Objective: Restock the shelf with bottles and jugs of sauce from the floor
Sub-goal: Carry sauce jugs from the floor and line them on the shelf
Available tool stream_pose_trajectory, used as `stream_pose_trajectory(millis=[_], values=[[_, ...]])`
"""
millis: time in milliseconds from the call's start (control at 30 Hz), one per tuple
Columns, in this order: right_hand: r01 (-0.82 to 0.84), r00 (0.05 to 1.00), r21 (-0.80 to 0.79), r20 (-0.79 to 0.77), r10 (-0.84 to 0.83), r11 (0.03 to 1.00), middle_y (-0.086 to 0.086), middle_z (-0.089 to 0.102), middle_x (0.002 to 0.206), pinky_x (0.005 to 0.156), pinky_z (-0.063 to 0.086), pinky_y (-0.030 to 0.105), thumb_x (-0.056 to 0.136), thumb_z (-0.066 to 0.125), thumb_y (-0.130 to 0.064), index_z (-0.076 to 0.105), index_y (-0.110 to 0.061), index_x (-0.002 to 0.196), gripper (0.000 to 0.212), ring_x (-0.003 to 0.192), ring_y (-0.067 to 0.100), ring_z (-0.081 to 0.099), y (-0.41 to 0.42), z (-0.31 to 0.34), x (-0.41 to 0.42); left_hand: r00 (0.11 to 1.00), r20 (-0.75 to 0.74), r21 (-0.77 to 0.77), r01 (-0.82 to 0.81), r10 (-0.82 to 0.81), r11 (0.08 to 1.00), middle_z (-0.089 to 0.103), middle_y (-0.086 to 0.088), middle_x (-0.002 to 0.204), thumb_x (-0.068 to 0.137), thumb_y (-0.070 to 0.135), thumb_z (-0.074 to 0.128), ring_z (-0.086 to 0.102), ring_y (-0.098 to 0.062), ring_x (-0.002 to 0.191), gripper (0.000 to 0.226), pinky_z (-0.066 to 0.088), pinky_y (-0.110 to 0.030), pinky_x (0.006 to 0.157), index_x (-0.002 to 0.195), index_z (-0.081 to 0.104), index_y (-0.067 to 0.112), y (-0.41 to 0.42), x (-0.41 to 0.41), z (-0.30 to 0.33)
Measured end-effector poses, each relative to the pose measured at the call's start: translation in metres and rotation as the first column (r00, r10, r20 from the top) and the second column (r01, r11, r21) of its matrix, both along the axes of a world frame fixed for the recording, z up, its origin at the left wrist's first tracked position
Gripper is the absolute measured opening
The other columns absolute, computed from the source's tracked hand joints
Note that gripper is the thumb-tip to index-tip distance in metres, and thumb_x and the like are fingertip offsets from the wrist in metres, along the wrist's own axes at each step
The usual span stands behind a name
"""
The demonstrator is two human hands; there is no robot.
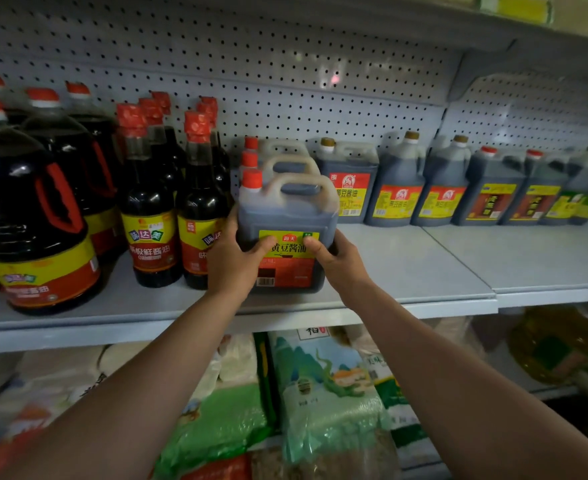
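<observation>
A square jug of dark sauce (285, 216) with a red cap, a pale handle and a yellow-and-red label stands near the front of the grey shelf (407, 271). My left hand (233, 261) grips its left side, thumb across the label. My right hand (334, 258) grips its right side, thumb on the label too. Two more jugs of the same kind (278, 161) stand in a row directly behind it, mostly hidden.
Tall red-capped bottles (147, 202) and big round jugs (33, 220) fill the shelf's left. A row of square jugs (424, 195) lines the back right, with bare shelf in front of them. Bags of rice (323, 393) lie on the shelf below.
</observation>
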State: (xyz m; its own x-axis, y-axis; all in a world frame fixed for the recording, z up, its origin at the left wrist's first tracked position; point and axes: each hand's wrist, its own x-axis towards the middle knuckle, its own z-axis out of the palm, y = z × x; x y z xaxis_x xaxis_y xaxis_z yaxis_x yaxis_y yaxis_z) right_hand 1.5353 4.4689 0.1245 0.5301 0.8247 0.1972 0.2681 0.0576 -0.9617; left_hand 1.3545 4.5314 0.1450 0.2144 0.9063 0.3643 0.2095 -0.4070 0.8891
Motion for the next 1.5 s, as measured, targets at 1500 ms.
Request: stream_pose_trajectory(millis=[1500], values=[[0.880, 0.429, -0.445, 0.590, -0.684, 0.168, 0.003, 0.036, 0.156, 0.103, 0.046, 0.039, 0.081, 0.084, -0.031, 0.043, -0.033, 0.149, 0.079, 0.138, 0.025, 0.043, -0.773, -0.065, 0.030, 0.224, -0.651, -0.108, 0.918, -0.725, 0.381, 0.030, -0.008, 0.152, 0.075, 0.040, 0.082, 0.034, -0.033, 0.138, 0.089, 0.033, -0.043, 0.114, 0.150, 0.033, 0.033, -0.617, 0.240, -0.089]])
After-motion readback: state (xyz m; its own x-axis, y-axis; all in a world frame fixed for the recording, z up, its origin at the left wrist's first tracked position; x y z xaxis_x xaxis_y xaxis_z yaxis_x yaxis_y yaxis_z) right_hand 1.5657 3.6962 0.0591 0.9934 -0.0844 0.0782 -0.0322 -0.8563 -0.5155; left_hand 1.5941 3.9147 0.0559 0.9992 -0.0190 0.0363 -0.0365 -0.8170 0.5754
